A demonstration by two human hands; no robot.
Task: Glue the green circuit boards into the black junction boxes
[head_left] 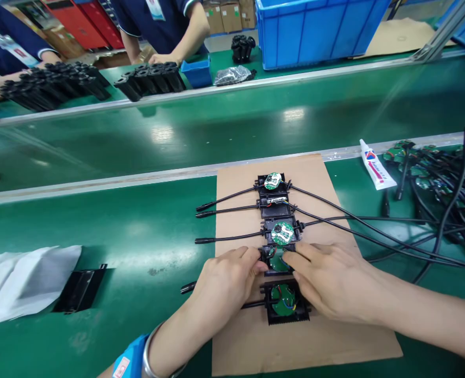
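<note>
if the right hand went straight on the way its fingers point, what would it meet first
Probably the round green circuit board in the black rectangular plastic case; the right hand has its fingertips right at it, though one view leaves depth unclear.

The housings (275, 211) look like matt black plastic, and the circuit boards (282, 299) have a shiny green coat. Cables (461, 173) look smooth and rubbery. It's all on dull brown cardboard (236, 210) over a glossy green benchtop (157, 294) — seriously reflective. Blue bin (319, 31) is smooth plastic, the bag (232, 75) is crinkly clear plastic, and the bangle (147, 349) is polished metal. White sheet (27, 278) is soft and creased — cloth or foam, can't tell.
</note>
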